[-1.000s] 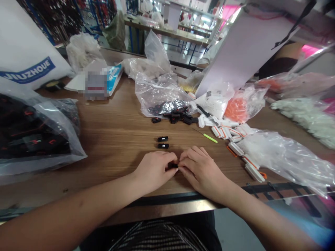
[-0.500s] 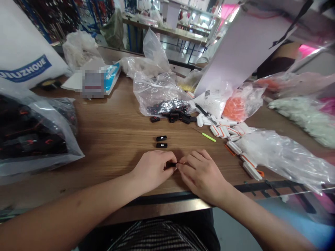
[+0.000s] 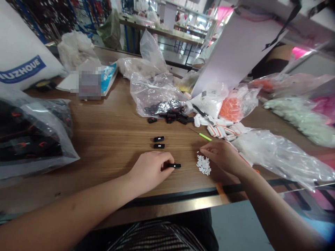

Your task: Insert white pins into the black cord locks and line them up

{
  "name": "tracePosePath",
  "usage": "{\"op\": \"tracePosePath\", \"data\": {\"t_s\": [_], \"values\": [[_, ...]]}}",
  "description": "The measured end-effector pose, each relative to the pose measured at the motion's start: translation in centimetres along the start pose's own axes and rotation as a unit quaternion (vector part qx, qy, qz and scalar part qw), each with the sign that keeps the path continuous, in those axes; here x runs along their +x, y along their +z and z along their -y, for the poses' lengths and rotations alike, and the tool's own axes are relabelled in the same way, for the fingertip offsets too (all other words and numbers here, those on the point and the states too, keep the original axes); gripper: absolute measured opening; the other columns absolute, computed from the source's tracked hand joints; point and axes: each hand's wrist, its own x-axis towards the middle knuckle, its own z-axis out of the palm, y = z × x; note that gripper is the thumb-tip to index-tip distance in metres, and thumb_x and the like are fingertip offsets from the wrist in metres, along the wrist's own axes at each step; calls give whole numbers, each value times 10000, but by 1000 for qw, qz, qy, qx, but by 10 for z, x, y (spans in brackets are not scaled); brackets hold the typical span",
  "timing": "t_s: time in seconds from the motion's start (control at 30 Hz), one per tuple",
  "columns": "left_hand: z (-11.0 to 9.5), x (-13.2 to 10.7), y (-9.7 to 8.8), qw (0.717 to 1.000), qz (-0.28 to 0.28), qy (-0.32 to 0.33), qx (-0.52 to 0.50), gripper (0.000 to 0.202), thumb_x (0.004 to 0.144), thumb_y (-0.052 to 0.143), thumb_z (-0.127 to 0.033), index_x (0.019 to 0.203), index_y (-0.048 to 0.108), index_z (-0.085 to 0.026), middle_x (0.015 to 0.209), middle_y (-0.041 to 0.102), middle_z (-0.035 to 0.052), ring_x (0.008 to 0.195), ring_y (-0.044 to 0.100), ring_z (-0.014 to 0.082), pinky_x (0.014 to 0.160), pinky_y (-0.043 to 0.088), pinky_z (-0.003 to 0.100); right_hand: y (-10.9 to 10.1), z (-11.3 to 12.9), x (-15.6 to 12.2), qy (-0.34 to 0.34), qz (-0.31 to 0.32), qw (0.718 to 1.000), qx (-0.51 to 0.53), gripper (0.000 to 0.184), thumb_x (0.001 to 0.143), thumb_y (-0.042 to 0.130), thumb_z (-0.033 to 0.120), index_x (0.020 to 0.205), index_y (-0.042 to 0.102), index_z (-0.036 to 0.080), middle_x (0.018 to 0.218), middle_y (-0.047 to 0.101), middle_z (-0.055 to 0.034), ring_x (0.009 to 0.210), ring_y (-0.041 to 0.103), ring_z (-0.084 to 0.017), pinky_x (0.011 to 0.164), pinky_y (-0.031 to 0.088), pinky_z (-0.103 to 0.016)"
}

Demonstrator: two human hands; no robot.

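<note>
My left hand (image 3: 150, 170) rests on the wooden table (image 3: 110, 136) with its fingers closed on a small black connector (image 3: 174, 165) that sticks out to the right. My right hand (image 3: 222, 156) is off to the right, its fingertips pinched just above a little heap of tiny white parts (image 3: 203, 164); what the pinch holds is too small to make out. Two more black connectors (image 3: 158, 142) lie side by side just beyond my left hand.
A clear bag spilling black connectors (image 3: 167, 111) lies at mid-table, with white and orange pieces (image 3: 225, 130) and a green-tipped pick (image 3: 202, 135) to its right. Big plastic bags sit at left (image 3: 34, 136) and right (image 3: 277, 157). A white sheet (image 3: 235, 48) leans behind.
My right hand left the black connector and moved right to the heap of white parts, which it had been covering. My left hand keeps the connector in place.
</note>
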Motion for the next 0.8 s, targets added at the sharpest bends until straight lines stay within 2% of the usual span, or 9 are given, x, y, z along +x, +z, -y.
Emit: {"op": "tracePosePath", "data": {"t_s": [0.17, 0.3, 0.4, 0.47, 0.6, 0.7, 0.8], "values": [[0, 0, -1, 1000, -2, 3, 1, 79, 814, 709, -250, 881, 671, -230, 682, 600, -42, 612, 542, 134, 595, 367, 269, 8, 9, 8, -9, 39, 999, -21, 208, 845, 578, 272, 690, 700, 204, 679, 686, 1, 612, 607, -143, 604, 428, -278], [0, -1, -1, 1000, -1, 5, -1, 73, 811, 704, -241, 874, 670, -227, 682, 600, -40, 614, 543, 135, 593, 366, 266, 6, 8, 13, 79, 39, 995, -43, 161, 792, 598, 274, 703, 701, 190, 614, 673, 3, 555, 591, -142, 539, 397, -268], [0, -1, 0, 1000, 1, 3, -2, 73, 816, 695, -257, 882, 671, -234, 684, 604, -39, 621, 548, 138, 597, 370, 266, 1, 3, 13, 111, 61, 992, -19, 227, 807, 585, 321, 683, 711, 180, 565, 650, 5, 527, 570, -142, 493, 362, -262], [1, 0, 1, 1000, 0, 0, -1, 77, 817, 694, -267, 885, 673, -238, 684, 605, -39, 619, 549, 138, 595, 369, 265, 0, -1, 11, 108, 70, 992, 13, 272, 828, 575, 360, 693, 726, 178, 573, 658, 0, 540, 573, -146, 485, 361, -262], [2, 0, 1, 1000, 1, 1, -1, 77, 819, 689, -273, 885, 672, -237, 696, 614, -36, 620, 551, 138, 595, 372, 266, 2, -7, 8, 95, 53, 991, 80, 255, 827, 621, 395, 821, 773, 190, 746, 738, -40, 656, 642, -175, 566, 458, -277], [1, 0, 1, 1000, 0, 4, 0, 79, 817, 688, -272, 884, 671, -232, 694, 616, -36, 613, 548, 134, 593, 373, 266, 5, -7, 6, 73, 29, 993, 83, 231, 823, 642, 383, 841, 776, 196, 798, 743, -52, 681, 655, -177, 618, 490, -292], [0, 0, 0, 1000, -1, 3, 2, 76, 817, 678, -276, 873, 675, -225, 674, 610, -34, 597, 540, 132, 581, 370, 264, 6, -6, 6, 42, 21, 997, 55, 224, 834, 627, 363, 799, 759, 187, 740, 719, -40, 634, 626, -163, 596, 466, -285]]}}
